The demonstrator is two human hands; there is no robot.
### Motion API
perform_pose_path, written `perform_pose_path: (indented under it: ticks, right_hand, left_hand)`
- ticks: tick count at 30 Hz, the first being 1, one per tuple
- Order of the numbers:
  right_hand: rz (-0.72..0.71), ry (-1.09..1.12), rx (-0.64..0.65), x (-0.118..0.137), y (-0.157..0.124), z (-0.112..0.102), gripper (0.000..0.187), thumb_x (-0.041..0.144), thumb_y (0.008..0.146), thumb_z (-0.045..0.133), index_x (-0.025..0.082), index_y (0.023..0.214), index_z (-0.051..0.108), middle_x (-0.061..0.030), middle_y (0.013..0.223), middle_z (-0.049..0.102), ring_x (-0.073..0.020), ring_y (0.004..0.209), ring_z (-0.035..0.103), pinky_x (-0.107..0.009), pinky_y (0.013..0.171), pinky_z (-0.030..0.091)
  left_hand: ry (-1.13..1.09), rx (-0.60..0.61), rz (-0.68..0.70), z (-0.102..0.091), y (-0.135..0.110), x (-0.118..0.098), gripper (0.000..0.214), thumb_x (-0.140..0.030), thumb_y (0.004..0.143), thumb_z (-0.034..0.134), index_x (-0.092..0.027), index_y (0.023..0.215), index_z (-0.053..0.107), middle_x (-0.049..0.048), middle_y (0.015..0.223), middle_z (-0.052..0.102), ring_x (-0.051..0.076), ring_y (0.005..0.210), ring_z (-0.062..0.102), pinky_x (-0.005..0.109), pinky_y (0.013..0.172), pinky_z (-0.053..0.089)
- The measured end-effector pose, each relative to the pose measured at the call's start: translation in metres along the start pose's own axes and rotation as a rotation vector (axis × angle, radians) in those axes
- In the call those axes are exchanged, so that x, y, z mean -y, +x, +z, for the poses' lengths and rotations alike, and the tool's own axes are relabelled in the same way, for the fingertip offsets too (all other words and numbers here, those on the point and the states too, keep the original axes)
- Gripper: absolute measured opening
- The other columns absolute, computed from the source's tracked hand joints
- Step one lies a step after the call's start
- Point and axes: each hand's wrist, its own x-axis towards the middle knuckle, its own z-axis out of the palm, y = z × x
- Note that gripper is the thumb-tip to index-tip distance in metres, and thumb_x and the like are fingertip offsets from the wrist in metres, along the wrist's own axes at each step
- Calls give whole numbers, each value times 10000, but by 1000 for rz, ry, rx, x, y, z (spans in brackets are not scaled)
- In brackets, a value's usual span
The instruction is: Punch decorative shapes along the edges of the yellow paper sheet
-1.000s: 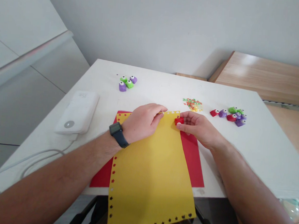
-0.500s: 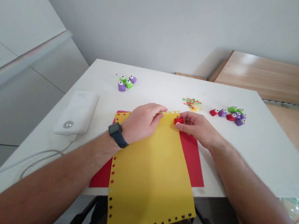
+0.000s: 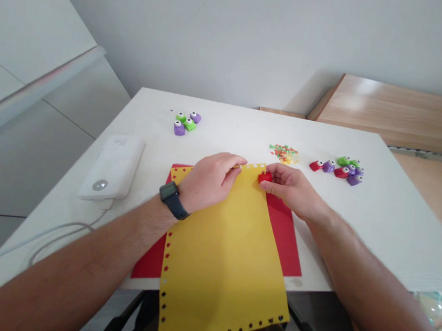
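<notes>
A yellow sheet of paper (image 3: 222,256) has small star-shaped and other holes along its left, bottom and top edges. My left hand (image 3: 214,180), with a dark watch on the wrist, pinches the sheet's top edge between thumb and fingers. At the sheet's top right corner my right hand (image 3: 289,185) grips a small red craft punch (image 3: 264,177), which sits over the paper's edge. Beneath the yellow sheet lies red paper (image 3: 286,240), sticking out on both sides. The yellow sheet's lower part hangs past the table's front edge.
Several green and purple punches (image 3: 186,124) stand at the back left, and more coloured punches (image 3: 342,170) at the right. Punched-out paper bits (image 3: 284,153) lie behind my right hand. A white device (image 3: 113,167) with a cable (image 3: 69,225) rests on the left of the white table (image 3: 231,131).
Almost nothing differs. The red punch and my right fingers have shifted very slightly at the paper's top right corner, and the left hand stays in place.
</notes>
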Motion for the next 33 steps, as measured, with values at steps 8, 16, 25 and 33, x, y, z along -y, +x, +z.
perform_pose_path:
  ticks: [8, 16, 25, 33]
  right_hand:
    - [-37, -136, -18, -7, 2, -1, 250, 325, 806, 814, 222, 995, 686, -13, 983, 751, -197, 869, 679, -383, 845, 543]
    - [-66, -150, -12, -8, 3, -1, 237, 303, 809, 801, 226, 998, 681, -13, 989, 748, -198, 869, 678, -381, 842, 543]
    - [-91, -218, -28, -12, 3, -3, 260, 329, 830, 795, 231, 1046, 687, -23, 1002, 748, -204, 889, 683, -382, 845, 553]
    - [-80, -227, -36, -11, 3, -3, 267, 376, 840, 805, 248, 1045, 691, -21, 1004, 751, -211, 908, 688, -373, 827, 560]
  left_hand:
    - [-1, -2, -2, 0, 0, -1, 248, -168, 1033, 535, -173, 1193, 724, 71, 1181, 797, 247, 1090, 738, 399, 983, 559]
    - [-1, 9, -32, 0, 0, -1, 251, -202, 1044, 531, -171, 1195, 729, 72, 1188, 796, 250, 1091, 737, 404, 989, 560]
    - [-4, 0, -70, -1, 1, 0, 258, -226, 1043, 522, -190, 1191, 729, 76, 1194, 794, 255, 1105, 736, 411, 1007, 557]
    - [-22, 4, -57, -1, 1, 0, 260, -221, 1034, 518, -201, 1185, 728, 83, 1193, 795, 258, 1105, 739, 420, 1011, 567]
